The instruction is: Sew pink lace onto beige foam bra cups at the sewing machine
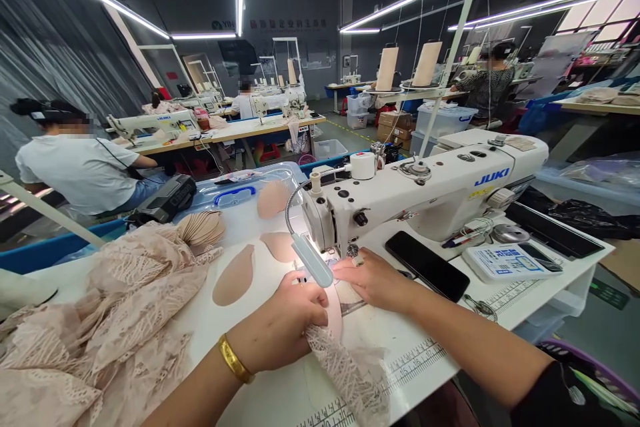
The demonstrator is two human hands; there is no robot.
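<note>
At the near edge of my view, a strip of lace (353, 373) trails over the desk (373, 319) from under my left hand (295, 317), whose thumb and fingers are closed on it. A gold bracelet (235, 359) circles that wrist. Beside the lace, a pale pink cloth (334, 312) lies between my two hands, just below the small lamp (313, 261). My right hand (375, 277) reaches in from the right with its fingertips down at the cloth; the lamp hides part of that spot, so I can't tell whether they pinch it or only press.

Right of that hand I have a black phone (427, 265) lying flat, and farther right a white box (507, 263) with blue print. On my left, a big heap of lace fabric (140, 307) covers the desk, and a beige pad (235, 275) lies between it and my left hand. The white sewing machine (425, 190) stands just beyond my hands.

Farther off, a clear plastic tub (235, 212) sits behind the pads. Past it on the left, a co-worker in a white shirt (80, 163) sits near another desk (225, 138). Two tall thread cones (387, 69) rise beyond my machine.
</note>
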